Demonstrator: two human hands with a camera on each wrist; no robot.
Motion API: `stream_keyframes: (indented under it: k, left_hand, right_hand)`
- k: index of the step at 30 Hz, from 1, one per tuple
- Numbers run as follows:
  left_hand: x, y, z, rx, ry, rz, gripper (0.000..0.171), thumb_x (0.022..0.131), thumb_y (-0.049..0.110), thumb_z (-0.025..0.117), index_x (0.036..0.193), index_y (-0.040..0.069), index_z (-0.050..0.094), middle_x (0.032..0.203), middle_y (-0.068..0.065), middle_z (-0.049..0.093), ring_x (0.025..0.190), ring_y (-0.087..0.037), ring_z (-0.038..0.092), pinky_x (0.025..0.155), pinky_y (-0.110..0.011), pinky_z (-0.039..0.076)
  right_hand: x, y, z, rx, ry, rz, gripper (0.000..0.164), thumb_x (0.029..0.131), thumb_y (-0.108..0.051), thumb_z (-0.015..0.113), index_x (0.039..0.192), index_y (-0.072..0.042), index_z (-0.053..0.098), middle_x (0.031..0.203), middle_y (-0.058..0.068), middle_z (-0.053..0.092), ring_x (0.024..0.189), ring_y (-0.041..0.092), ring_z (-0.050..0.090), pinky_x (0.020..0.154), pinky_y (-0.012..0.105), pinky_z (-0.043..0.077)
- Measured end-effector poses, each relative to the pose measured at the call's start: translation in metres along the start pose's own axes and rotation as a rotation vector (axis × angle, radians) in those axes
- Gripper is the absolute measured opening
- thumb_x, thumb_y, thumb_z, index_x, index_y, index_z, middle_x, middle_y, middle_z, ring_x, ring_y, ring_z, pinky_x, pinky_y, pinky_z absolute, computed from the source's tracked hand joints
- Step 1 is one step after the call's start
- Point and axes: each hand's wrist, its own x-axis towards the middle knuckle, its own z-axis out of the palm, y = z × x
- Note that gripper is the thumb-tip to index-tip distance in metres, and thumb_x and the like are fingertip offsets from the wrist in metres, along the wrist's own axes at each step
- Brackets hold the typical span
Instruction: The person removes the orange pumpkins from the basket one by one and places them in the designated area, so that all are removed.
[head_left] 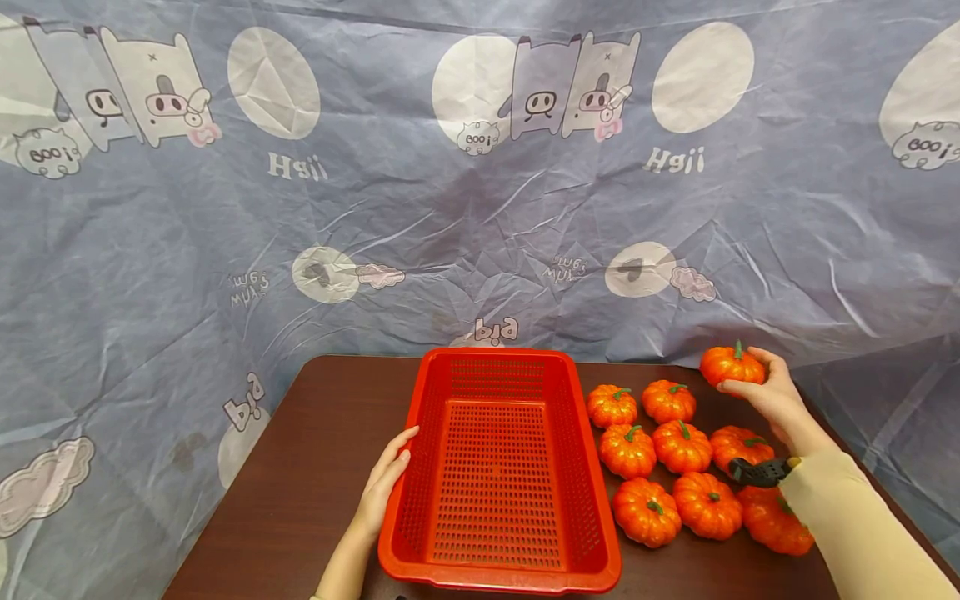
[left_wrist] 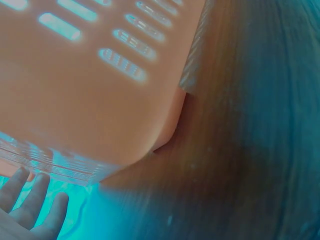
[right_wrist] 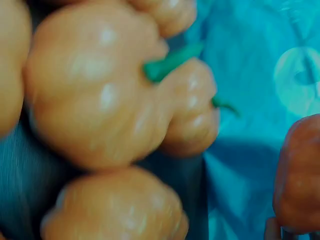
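In the head view my right hand (head_left: 782,404) holds a small orange pumpkin (head_left: 727,367) with a green stem, raised over the far right of the table. Part of that pumpkin (right_wrist: 301,175) shows at the right edge of the right wrist view. A red perforated plastic basket (head_left: 495,483) stands mid-table with nothing inside it. Against its left side lies my left hand (head_left: 381,487), fingers extended along the wall. The left wrist view shows those fingers (left_wrist: 33,202) beside the basket's outer wall (left_wrist: 75,100).
Several more pumpkins (head_left: 627,451) sit in rows right of the basket, close to its wall. My right forearm partly covers the nearest right one (head_left: 768,525). The brown table (head_left: 300,467) meets a patterned grey-blue cloth (head_left: 450,225) at the back and sides.
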Motion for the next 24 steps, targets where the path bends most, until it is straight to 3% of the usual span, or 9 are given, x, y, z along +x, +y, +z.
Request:
stream_keyframes:
  k: [1,4,10,19,24]
  left_hand:
    - [0.0,0.0,0.0,0.012,0.007,0.0,0.042,0.102,0.016,0.033,0.142,0.006,0.035,0.143,-0.018,0.033,0.12,-0.027,0.042,0.094,-0.025,0.04]
    - [0.0,0.0,0.0,0.042,0.024,-0.007,0.042,0.101,0.018,0.035,0.142,0.006,0.037,0.145,-0.016,0.033,0.122,-0.022,0.04,0.095,-0.023,0.038]
    - [-0.001,-0.001,0.0,0.042,0.025,-0.022,0.042,0.101,0.018,0.034,0.142,0.007,0.037,0.146,-0.015,0.031,0.122,-0.021,0.04,0.095,-0.022,0.037]
    - [0.001,0.0,0.0,0.026,0.018,-0.023,0.042,0.102,0.018,0.034,0.142,0.007,0.036,0.145,-0.015,0.032,0.12,-0.023,0.042,0.094,-0.024,0.04]
    - [0.0,0.001,0.001,0.028,0.013,-0.024,0.042,0.102,0.018,0.033,0.142,0.007,0.035,0.145,-0.016,0.032,0.121,-0.026,0.041,0.094,-0.025,0.04]
  right_hand:
    - [0.001,0.003,-0.001,-0.089,0.003,-0.009,0.091,0.082,-0.013,0.071,0.143,0.009,0.008,0.133,0.03,0.024,0.104,0.029,0.041,0.071,0.013,0.035]
    - [0.006,0.01,-0.002,-0.217,-0.021,-0.042,0.093,0.074,-0.007,0.075,0.141,0.013,0.013,0.133,0.039,0.023,0.108,0.047,0.036,0.076,0.025,0.036]
    - [0.008,0.025,0.001,-0.327,-0.059,-0.025,0.096,0.066,-0.01,0.08,0.136,0.017,0.019,0.123,0.042,0.027,0.107,0.053,0.03,0.086,0.057,0.031]
    - [0.008,0.038,0.006,-0.441,-0.089,0.001,0.09,0.065,-0.016,0.079,0.133,0.013,0.027,0.12,0.043,0.026,0.098,0.057,0.03,0.081,0.061,0.027]
    - [0.007,0.042,0.008,-0.41,-0.149,0.053,0.094,0.068,-0.017,0.078,0.136,0.013,0.022,0.124,0.044,0.021,0.102,0.056,0.029,0.085,0.063,0.027]
